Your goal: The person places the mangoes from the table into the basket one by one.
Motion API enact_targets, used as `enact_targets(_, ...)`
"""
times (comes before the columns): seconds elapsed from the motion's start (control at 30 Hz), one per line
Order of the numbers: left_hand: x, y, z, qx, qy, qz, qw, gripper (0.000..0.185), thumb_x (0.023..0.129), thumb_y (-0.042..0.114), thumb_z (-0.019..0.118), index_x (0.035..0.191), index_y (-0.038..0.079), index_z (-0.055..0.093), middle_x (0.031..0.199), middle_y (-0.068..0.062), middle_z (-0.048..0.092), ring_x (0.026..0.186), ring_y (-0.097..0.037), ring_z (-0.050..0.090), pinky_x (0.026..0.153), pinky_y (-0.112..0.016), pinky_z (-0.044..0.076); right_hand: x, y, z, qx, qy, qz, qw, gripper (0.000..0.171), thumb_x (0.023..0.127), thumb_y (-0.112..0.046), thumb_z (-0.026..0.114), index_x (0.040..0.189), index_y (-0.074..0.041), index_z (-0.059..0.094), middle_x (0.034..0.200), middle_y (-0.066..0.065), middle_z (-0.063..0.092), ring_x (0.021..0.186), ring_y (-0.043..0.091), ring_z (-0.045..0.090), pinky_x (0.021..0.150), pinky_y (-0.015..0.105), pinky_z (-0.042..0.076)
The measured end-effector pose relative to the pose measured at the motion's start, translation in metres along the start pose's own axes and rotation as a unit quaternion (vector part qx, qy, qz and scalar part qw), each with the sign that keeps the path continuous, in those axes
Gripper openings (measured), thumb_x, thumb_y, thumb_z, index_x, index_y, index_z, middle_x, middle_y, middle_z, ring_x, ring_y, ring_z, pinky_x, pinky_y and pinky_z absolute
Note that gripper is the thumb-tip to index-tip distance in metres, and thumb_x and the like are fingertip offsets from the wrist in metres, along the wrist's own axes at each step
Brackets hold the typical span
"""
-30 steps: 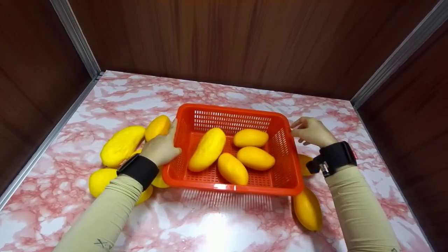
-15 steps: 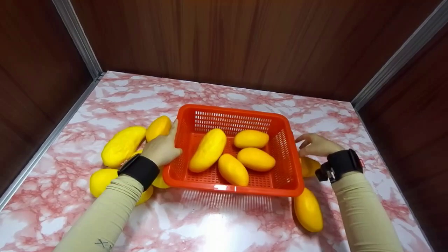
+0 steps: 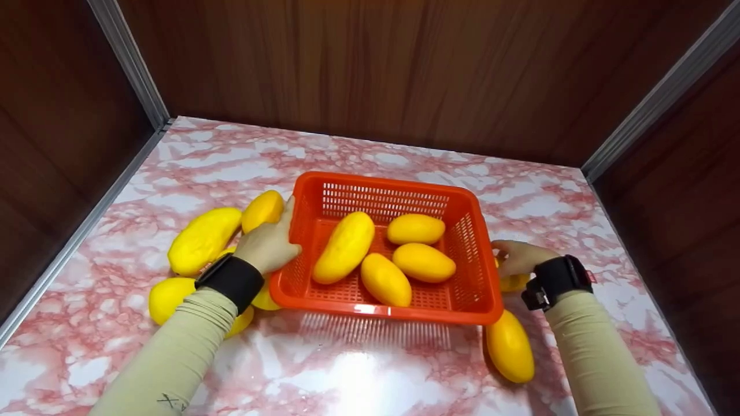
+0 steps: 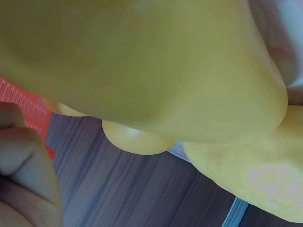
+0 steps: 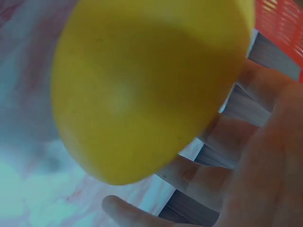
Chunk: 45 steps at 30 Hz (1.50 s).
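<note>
My left hand (image 3: 269, 245) holds the left rim of an orange-red plastic basket (image 3: 384, 312), thumb over the edge. Several yellow mangoes, among them a long one (image 3: 343, 247), lie inside it. Just right of the basket, my right hand (image 3: 523, 257) reaches over another mango (image 3: 514, 283). In the right wrist view the fingers lie along the far side of that mango (image 5: 137, 104), one fingertip sticking out past its end; the other fingertips are hidden behind it. Curled fingers of the left hand (image 4: 28, 165) show in the left wrist view beside a large mango (image 4: 156, 71).
Several more mangoes, one of them large (image 3: 205, 241), lie left of the basket, partly under the left forearm. A single mango (image 3: 510, 348) rests near the basket's front right corner. Brown wood-grain panels (image 3: 376, 69) enclose the marbled pink-and-white table (image 3: 358, 381).
My right hand has come away from the basket's right rim, down toward the front, onto the mango beside it. The left hand, the basket and its mangoes stay almost unchanged.
</note>
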State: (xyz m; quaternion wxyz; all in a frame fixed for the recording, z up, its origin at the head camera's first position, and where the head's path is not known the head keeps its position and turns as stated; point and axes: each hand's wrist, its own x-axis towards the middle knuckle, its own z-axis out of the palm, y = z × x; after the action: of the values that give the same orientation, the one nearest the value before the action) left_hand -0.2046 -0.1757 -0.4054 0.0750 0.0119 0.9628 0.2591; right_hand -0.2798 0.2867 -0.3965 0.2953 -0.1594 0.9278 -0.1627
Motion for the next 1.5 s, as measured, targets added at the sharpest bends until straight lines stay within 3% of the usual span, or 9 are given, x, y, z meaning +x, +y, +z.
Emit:
enact_targets(0.27,-0.001,0.001,0.0,-0.002,0.003,0.003,1.0,0.096,0.083,0.022,0.058,0.161,0.021,0.002,0.091,-0.018,0.067,0.078,-0.031,0.065,0.069,-0.043,0.049,0.001,0.002,0.007,0.057,-0.016,-0.02,0.998,0.078,0.075,-0.007,0.075,0.144,0.005,0.041,0.13,0.028,0.058,0.119,0.035,0.054,0.098,0.039,0.042)
enact_targets(0.53,0.0,0.001,0.0,0.01,0.004,-0.004,0.9999,0.096,0.084,0.023,0.059,0.161,0.02,0.003,0.089,-0.019,0.066,0.078,-0.032,0.064,0.069,-0.045,0.049,0.002,0.0,0.012,0.084,-0.011,-0.005,0.996,0.078,0.069,0.007,0.07,0.143,0.004,0.043,0.134,0.027,0.057,0.127,0.039,0.051,0.1,0.039,0.042)
enact_targets(0.73,-0.001,0.001,0.001,0.007,0.0,-0.007,1.0,0.096,0.084,0.024,0.059,0.161,0.021,0.002,0.09,-0.019,0.066,0.078,-0.031,0.064,0.069,-0.043,0.048,0.003,-0.001,0.015,0.063,-0.004,-0.01,0.998,0.076,0.072,0.005,0.074,0.142,0.004,0.045,0.133,0.028,0.056,0.125,0.044,0.051,0.107,0.053,0.039)
enact_targets(0.9,-0.001,0.0,0.001,0.003,-0.003,-0.007,1.0,0.097,0.084,0.024,0.059,0.161,0.022,0.001,0.09,-0.019,0.066,0.078,-0.031,0.064,0.069,-0.043,0.048,0.002,-0.002,0.016,0.043,0.012,0.006,0.999,0.078,0.07,0.005,0.072,0.144,-0.001,0.046,0.135,0.027,0.056,0.126,0.046,0.05,0.107,0.056,0.038)
enact_targets(1.07,0.0,-0.001,0.001,0.0,-0.001,-0.002,1.0,0.096,0.085,0.023,0.059,0.161,0.022,0.0,0.093,-0.019,0.067,0.081,-0.032,0.065,0.071,-0.044,0.049,0.003,0.001,0.015,0.016,0.039,0.011,0.999,0.076,0.073,0.003,0.065,0.146,-0.001,0.043,0.136,0.03,0.054,0.125,0.046,0.051,0.104,0.054,0.04)
enact_targets(1.27,0.0,0.0,0.0,0.006,-0.001,0.001,1.0,0.096,0.086,0.023,0.059,0.161,0.019,0.0,0.091,-0.018,0.067,0.079,-0.031,0.065,0.071,-0.044,0.049,0.003,0.0,0.012,-0.013,0.069,0.029,0.997,0.064,0.079,-0.012,0.067,0.139,-0.002,0.048,0.127,0.029,0.058,0.112,0.04,0.055,0.093,0.05,0.044)
enact_targets(1.5,0.001,0.0,-0.001,0.013,-0.004,-0.004,0.9999,0.097,0.085,0.024,0.059,0.161,0.017,-0.001,0.083,-0.017,0.065,0.077,-0.032,0.064,0.069,-0.044,0.049,0.003,-0.001,0.006,0.005,0.119,0.056,0.991,0.06,0.08,-0.02,0.067,0.133,-0.001,0.048,0.113,0.023,0.061,0.095,0.032,0.057,0.082,0.041,0.045)
